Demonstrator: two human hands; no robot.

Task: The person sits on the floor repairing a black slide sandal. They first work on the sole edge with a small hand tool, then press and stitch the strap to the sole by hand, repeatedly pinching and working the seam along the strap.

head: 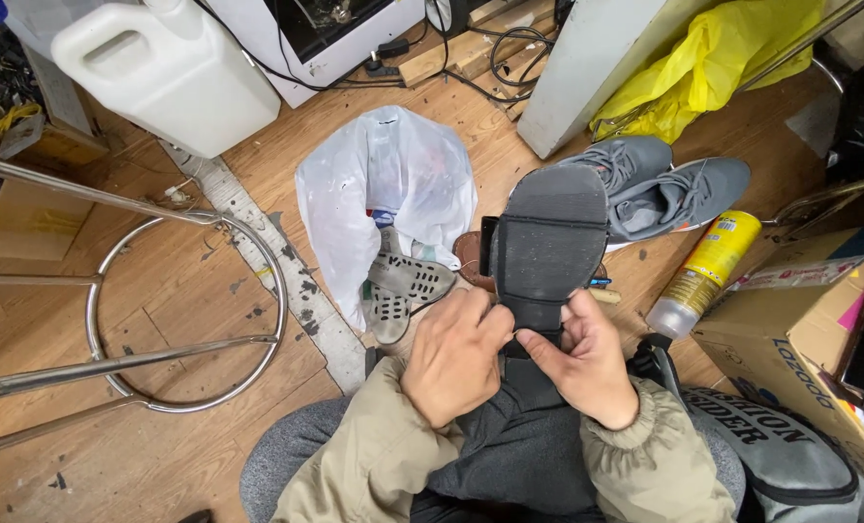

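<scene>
Now the left hand [456,353] & right hand [587,363] are both pinching the black shoe [548,242], sole up on the lap. Sole looks worn; work is just starting, I think.

A scuffed wooden floor [161,291] crowded with a chrome stool frame [141,320], white jug [170,73] and cardboard boxes [790,329].

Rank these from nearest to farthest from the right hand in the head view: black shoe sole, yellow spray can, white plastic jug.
1. Black shoe sole: touching the right hand, directly ahead.
2. Yellow spray can: on the floor, off to the right.
3. White plastic jug: far upper left.
</scene>
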